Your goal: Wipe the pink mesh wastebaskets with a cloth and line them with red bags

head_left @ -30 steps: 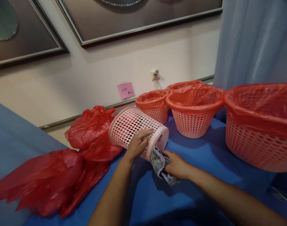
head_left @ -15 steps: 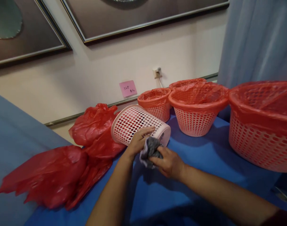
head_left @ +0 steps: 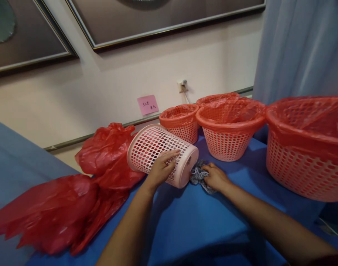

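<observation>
On the blue-covered counter [head_left: 180, 229]; pale pink basket [head_left: 183, 173] tipped on its side, rim unlined; left hand [head_left: 161, 170] spread on its wall; right hand [head_left: 217, 178] pinching grey cloth [head_left: 198, 175] by its base; neighbouring baskets [head_left: 229, 126] red-lined.

This is an indoor room, though its exact sort is hard to tell. Large framed pictures [head_left: 169, 22] hang on a pale wall [head_left: 116, 85], which also has a socket [head_left: 182, 87] and a pink handwritten note [head_left: 148, 105]. Light-blue curtains [head_left: 299, 48] hang at the right, and a blue-covered worktop [head_left: 185, 225] carries perforated baskets [head_left: 149, 147], several lined with red plastic, suggesting a makeshift work or display area.
</observation>
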Action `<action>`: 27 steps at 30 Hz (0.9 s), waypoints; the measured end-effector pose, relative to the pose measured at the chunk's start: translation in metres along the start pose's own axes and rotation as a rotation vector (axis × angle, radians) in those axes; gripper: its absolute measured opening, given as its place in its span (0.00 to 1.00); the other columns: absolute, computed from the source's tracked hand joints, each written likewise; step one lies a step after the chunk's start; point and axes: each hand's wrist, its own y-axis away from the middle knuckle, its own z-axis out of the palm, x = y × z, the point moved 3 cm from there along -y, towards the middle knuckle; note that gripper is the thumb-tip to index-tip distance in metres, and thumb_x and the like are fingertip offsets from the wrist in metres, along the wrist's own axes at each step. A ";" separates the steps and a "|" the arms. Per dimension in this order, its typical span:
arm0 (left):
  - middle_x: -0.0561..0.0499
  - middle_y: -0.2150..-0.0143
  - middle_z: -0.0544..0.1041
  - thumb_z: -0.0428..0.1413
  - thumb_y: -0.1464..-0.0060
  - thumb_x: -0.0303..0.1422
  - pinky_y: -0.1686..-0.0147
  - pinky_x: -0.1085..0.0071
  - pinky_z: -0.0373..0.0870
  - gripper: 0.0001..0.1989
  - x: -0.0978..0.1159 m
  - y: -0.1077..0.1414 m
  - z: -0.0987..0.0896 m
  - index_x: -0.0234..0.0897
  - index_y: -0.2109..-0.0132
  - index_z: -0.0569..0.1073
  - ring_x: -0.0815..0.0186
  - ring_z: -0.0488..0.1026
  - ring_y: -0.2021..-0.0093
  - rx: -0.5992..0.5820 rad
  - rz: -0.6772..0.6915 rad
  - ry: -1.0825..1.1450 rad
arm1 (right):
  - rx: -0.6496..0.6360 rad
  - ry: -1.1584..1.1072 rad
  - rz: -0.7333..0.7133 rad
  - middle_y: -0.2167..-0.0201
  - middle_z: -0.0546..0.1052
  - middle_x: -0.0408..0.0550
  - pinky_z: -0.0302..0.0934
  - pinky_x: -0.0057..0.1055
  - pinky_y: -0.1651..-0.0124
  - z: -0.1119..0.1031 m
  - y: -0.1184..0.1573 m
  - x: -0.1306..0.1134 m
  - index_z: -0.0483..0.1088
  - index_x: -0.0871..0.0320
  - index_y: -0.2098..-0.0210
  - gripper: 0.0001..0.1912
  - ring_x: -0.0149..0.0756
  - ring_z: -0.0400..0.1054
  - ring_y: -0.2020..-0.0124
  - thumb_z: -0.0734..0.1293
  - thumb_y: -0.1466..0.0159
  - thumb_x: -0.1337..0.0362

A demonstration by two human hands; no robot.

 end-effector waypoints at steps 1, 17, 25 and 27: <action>0.45 0.41 0.79 0.53 0.38 0.32 0.38 0.53 0.70 0.17 -0.001 0.000 -0.005 0.41 0.45 0.79 0.57 0.75 0.40 0.022 0.012 -0.036 | 0.022 -0.030 0.026 0.57 0.77 0.47 0.65 0.33 0.53 0.001 -0.002 0.005 0.77 0.50 0.49 0.28 0.39 0.72 0.59 0.66 0.48 0.73; 0.54 0.81 0.68 0.55 0.46 0.45 0.75 0.71 0.61 0.18 -0.065 -0.020 -0.116 0.40 0.77 0.68 0.64 0.66 0.77 0.437 -0.618 -0.231 | 0.337 -0.582 0.298 0.61 0.83 0.49 0.69 0.38 0.55 0.004 -0.025 0.051 0.77 0.56 0.53 0.26 0.45 0.76 0.61 0.67 0.50 0.56; 0.57 0.80 0.71 0.55 0.47 0.50 0.78 0.72 0.66 0.19 -0.025 0.009 -0.108 0.38 0.70 0.70 0.67 0.67 0.80 0.584 -0.707 0.187 | 0.318 -0.729 0.336 0.67 0.82 0.47 0.69 0.37 0.60 0.001 -0.024 0.049 0.76 0.58 0.57 0.25 0.45 0.76 0.64 0.65 0.52 0.54; 0.55 0.77 0.75 0.60 0.50 0.47 0.75 0.69 0.72 0.17 -0.010 0.027 -0.105 0.37 0.66 0.72 0.65 0.72 0.78 0.676 -0.747 0.456 | 0.289 -0.754 0.322 0.69 0.81 0.46 0.68 0.36 0.61 0.003 -0.021 0.042 0.76 0.58 0.59 0.23 0.44 0.75 0.66 0.66 0.53 0.55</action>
